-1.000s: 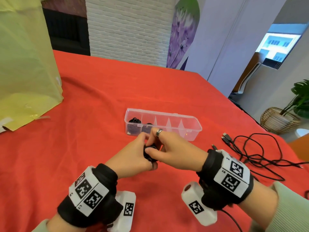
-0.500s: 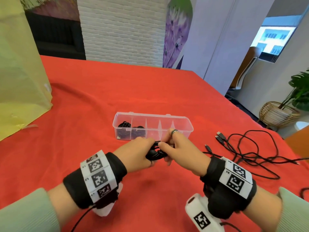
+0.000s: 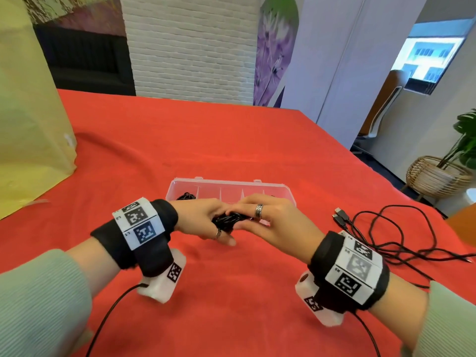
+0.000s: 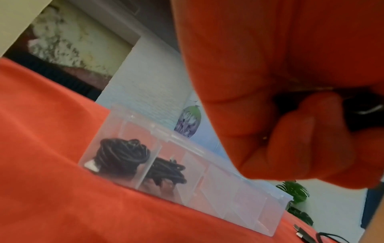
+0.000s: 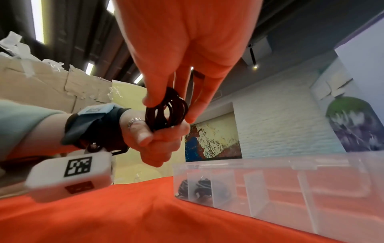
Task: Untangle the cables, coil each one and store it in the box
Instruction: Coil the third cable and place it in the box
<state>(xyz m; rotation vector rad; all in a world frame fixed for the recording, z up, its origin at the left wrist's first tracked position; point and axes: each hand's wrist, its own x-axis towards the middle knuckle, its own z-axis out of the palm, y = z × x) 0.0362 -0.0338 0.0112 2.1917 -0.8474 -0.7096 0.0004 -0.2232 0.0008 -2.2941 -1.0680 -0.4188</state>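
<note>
Coiled cable (image 3: 226, 219) held between both hands just in front of the box (image 3: 283, 193). Left hand (image 3: 203, 222) curled around one end; right hand (image 3: 268, 222) pinches the other. Long axis left-right, parallel to box; empty compartments nearer right hand

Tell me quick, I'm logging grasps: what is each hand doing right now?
Left hand: fingers curled round the coiled cable.
Right hand: pinching the same coil from above.

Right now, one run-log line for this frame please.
both hands grip coiled black cable | clear plastic divided box: two coils stored | tangled black cables remain on red cloth
</note>
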